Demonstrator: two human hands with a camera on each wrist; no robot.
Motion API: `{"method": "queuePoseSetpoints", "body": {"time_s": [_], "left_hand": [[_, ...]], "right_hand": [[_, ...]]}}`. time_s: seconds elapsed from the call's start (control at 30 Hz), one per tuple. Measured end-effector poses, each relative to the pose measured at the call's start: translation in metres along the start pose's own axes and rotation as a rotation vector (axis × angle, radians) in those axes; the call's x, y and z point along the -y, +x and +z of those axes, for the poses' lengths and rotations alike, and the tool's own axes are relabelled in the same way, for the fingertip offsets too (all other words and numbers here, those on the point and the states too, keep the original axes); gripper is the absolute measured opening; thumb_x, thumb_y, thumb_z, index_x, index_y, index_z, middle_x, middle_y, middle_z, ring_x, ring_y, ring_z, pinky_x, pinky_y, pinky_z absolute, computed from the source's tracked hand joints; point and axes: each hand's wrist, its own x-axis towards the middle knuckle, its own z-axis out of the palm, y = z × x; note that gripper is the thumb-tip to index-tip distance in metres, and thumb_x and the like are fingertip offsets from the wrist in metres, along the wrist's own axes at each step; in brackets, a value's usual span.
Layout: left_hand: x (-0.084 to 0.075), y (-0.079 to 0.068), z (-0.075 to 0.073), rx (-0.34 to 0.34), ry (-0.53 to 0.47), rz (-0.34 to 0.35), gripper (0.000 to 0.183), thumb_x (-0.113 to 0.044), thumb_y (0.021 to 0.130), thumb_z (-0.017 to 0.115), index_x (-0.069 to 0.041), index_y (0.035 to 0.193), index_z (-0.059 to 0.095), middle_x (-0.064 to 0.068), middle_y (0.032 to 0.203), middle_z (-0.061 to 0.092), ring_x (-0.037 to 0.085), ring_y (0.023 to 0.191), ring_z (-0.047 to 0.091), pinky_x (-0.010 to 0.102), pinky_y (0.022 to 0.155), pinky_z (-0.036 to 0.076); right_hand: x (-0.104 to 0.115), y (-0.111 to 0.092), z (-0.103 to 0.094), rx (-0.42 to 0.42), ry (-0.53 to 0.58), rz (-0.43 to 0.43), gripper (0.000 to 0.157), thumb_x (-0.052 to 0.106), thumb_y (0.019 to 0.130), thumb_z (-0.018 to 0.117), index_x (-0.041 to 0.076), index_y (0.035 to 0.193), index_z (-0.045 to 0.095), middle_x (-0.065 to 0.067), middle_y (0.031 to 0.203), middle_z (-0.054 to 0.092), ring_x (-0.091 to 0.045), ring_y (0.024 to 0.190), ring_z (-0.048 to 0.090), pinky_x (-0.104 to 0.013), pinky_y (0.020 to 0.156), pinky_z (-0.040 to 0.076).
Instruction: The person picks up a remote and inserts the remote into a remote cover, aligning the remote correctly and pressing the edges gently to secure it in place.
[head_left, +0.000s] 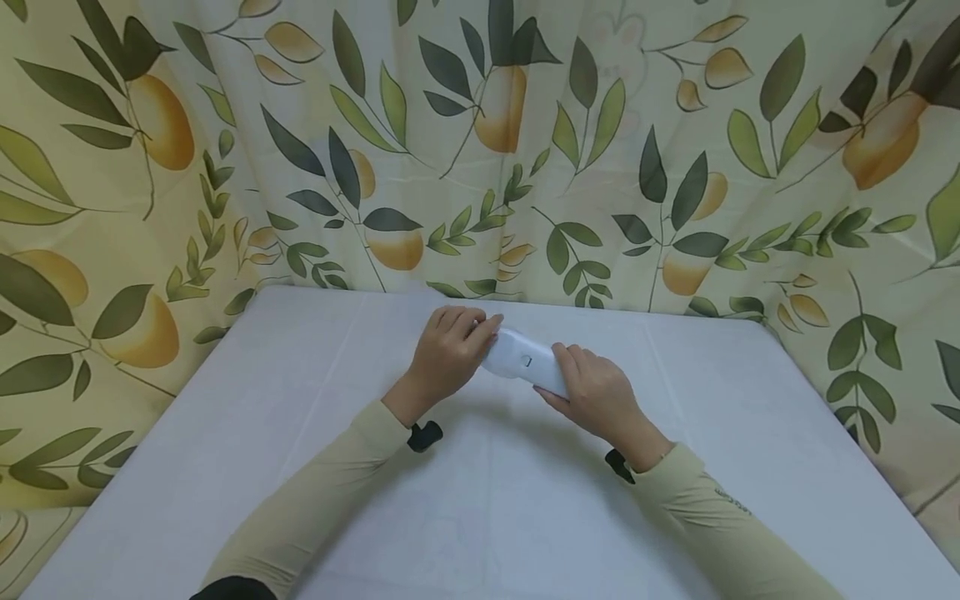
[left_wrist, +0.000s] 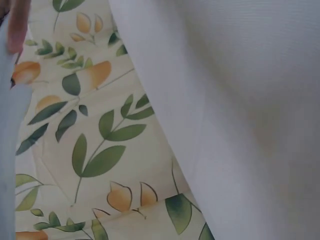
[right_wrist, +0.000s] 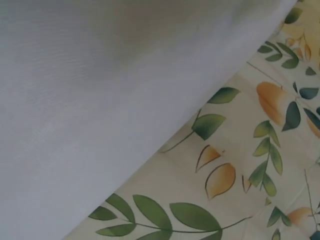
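Note:
A white, smooth, elongated device [head_left: 517,354] with a rounded wider end and a small dark mark is held above the far half of the table; its exact kind cannot be told. My left hand [head_left: 448,354] grips its rounded left end, fingers curled over the top. The right hand [head_left: 597,390] holds the narrower right end, with the thumb beneath and the fingers over it. In the left wrist view a pale strip of the device [left_wrist: 7,150] and a finger [left_wrist: 19,25] show at the left edge. The right wrist view shows neither hand nor device.
A white-covered table [head_left: 450,517] spreads under both arms. Behind it and along the sides hangs a curtain [head_left: 465,192] printed with leaves and orange fruit. Dark wrist straps [head_left: 425,437] sit below the hands. A black rounded thing [head_left: 234,588] shows at the bottom edge.

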Motion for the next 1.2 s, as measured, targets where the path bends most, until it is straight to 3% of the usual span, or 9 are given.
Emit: {"method": "queuePoseSetpoints", "body": {"time_s": [0.1, 0.3, 0.53, 0.67, 0.83, 0.93, 1.1, 1.2], "left_hand": [[-0.001, -0.003, -0.001, 0.014, 0.067, -0.097, 0.032, -0.029, 0.079, 0.074, -0.007, 0.100, 0.065, 0.007, 0.093, 0.063, 0.022, 0.088, 0.057, 0.034, 0.078, 0.046], [-0.004, -0.001, -0.002, 0.104, 0.102, -0.210, 0.034, -0.043, 0.079, 0.070, -0.010, 0.082, 0.062, 0.006, 0.082, 0.061, 0.023, 0.084, 0.054, 0.036, 0.077, 0.045], [-0.014, 0.005, 0.002, 0.147, 0.049, -0.313, 0.027, -0.036, 0.081, 0.066, -0.011, 0.075, 0.065, 0.003, 0.074, 0.063, 0.021, 0.075, 0.052, 0.034, 0.068, 0.045], [-0.018, 0.007, 0.005, 0.136, -0.024, -0.364, 0.021, -0.029, 0.082, 0.067, -0.010, 0.072, 0.064, 0.002, 0.068, 0.062, 0.019, 0.068, 0.051, 0.031, 0.063, 0.044], [-0.020, 0.008, 0.011, 0.119, -0.047, -0.377, 0.019, -0.022, 0.083, 0.066, -0.010, 0.069, 0.059, 0.000, 0.056, 0.057, 0.015, 0.053, 0.047, 0.025, 0.051, 0.040], [-0.021, 0.008, 0.015, 0.139, 0.034, -0.360, 0.022, -0.024, 0.085, 0.062, -0.010, 0.069, 0.061, 0.000, 0.053, 0.058, 0.014, 0.048, 0.046, 0.024, 0.048, 0.038], [-0.021, 0.008, 0.022, 0.195, 0.195, -0.363, 0.032, -0.037, 0.084, 0.060, -0.007, 0.075, 0.069, 0.005, 0.064, 0.066, 0.021, 0.061, 0.054, 0.030, 0.057, 0.042], [-0.021, 0.009, 0.024, 0.207, 0.209, -0.358, 0.033, -0.038, 0.083, 0.060, -0.007, 0.075, 0.069, 0.006, 0.067, 0.066, 0.022, 0.067, 0.055, 0.032, 0.061, 0.042]], "right_hand": [[0.000, 0.005, -0.002, -0.022, -0.049, 0.090, 0.066, 0.037, 0.062, 0.083, -0.008, 0.102, 0.054, -0.019, 0.075, 0.063, -0.025, 0.054, 0.060, -0.036, 0.045, 0.051], [0.003, 0.013, -0.007, -0.068, -0.077, 0.184, 0.066, 0.036, 0.062, 0.084, -0.007, 0.102, 0.053, -0.020, 0.073, 0.061, -0.026, 0.050, 0.058, -0.036, 0.043, 0.050], [0.012, 0.016, -0.004, -0.070, -0.068, 0.241, 0.065, 0.036, 0.066, 0.082, -0.008, 0.102, 0.051, -0.019, 0.071, 0.059, -0.025, 0.049, 0.058, -0.035, 0.043, 0.049], [0.015, 0.017, -0.003, -0.067, -0.045, 0.278, 0.065, 0.038, 0.067, 0.080, -0.009, 0.103, 0.051, -0.019, 0.071, 0.058, -0.024, 0.050, 0.057, -0.034, 0.043, 0.050], [0.017, 0.021, -0.004, -0.053, -0.031, 0.319, 0.066, 0.039, 0.069, 0.078, -0.009, 0.104, 0.050, -0.019, 0.072, 0.058, -0.025, 0.051, 0.058, -0.034, 0.043, 0.050], [0.019, 0.023, -0.004, -0.041, -0.015, 0.351, 0.065, 0.040, 0.071, 0.076, -0.009, 0.105, 0.050, -0.020, 0.073, 0.059, -0.026, 0.052, 0.059, -0.034, 0.043, 0.050], [0.022, 0.026, -0.003, -0.009, 0.003, 0.400, 0.064, 0.039, 0.072, 0.076, -0.008, 0.107, 0.050, -0.021, 0.076, 0.060, -0.028, 0.054, 0.061, -0.036, 0.045, 0.052], [0.025, 0.026, -0.002, 0.009, 0.004, 0.425, 0.063, 0.038, 0.072, 0.077, -0.007, 0.107, 0.051, -0.020, 0.076, 0.061, -0.027, 0.054, 0.061, -0.036, 0.045, 0.052]]}}
